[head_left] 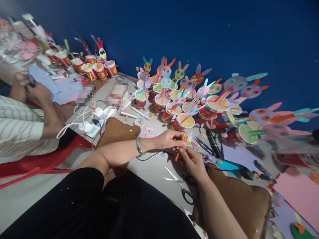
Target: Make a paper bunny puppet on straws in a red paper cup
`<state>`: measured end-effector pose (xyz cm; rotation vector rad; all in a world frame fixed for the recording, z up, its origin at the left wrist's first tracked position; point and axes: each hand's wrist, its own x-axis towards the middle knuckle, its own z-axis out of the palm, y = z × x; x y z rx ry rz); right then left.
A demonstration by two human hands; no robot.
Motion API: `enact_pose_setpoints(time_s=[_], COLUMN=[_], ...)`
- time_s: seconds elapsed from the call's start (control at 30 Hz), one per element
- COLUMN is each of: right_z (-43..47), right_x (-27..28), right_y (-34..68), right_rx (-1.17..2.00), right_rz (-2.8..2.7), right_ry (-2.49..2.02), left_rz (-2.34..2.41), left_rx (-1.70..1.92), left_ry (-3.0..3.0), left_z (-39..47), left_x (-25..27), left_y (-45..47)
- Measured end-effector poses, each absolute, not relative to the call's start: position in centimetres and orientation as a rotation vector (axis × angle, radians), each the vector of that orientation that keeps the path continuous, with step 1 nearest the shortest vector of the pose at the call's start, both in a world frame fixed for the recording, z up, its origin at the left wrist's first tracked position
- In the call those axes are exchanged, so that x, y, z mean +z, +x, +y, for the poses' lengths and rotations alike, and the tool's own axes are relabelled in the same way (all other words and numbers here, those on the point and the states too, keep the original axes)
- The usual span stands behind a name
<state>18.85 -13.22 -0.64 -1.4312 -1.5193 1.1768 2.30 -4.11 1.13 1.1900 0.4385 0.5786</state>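
Note:
My left hand [167,139], a bracelet on its wrist, pinches a few thin orange sticks [183,137] above the table. Close below it, my right hand [193,161] grips the lower part of the same sticks with closed fingers. Whether they are straws or rolled paper I cannot tell. Scissors with black handles [185,192] lie with blades apart on the table in front of me. Beyond my right hand are a second, dark pair of scissors [204,146] and a black marker [213,143]. Paper cups [183,122] holding colourful paper rabbit heads stand just past my hands.
A co-worker [22,122] at the left handles blue paper [47,83]. A white power strip [101,121] with cables lies between us. Brown cushions [239,202] flank my arms. Pink paper [299,189] lies at right; a blue wall [174,30] closes the back.

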Motion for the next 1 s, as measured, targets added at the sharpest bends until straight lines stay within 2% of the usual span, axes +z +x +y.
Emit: enact_pose_setpoints(time_s=[0.3,0.53,0.7,1.0], right_z=[-13.1,-13.0,-12.7,-12.8], right_x=[-0.7,-1.6,-1.5,-2.3], right_y=[19.1,18.4,18.4,18.7], right_rx=[1.341,1.208,1.031,1.222], right_rz=[-1.496,-1.508,-1.531,-1.5], right_ry=[-1.329,-1.384,-1.397,-1.404], left_rz=[0.518,0.521,0.59,0.646], left_rx=[0.488,0.72,0.689,0.569], left_ry=[1.097,1.306,1.344,1.232], left_z=[-4.5,-4.7,-4.7,-4.6], left_x=[0.6,-0.2,0.2,0.1], left_y=[2.6,3.0,2.9,3.1])
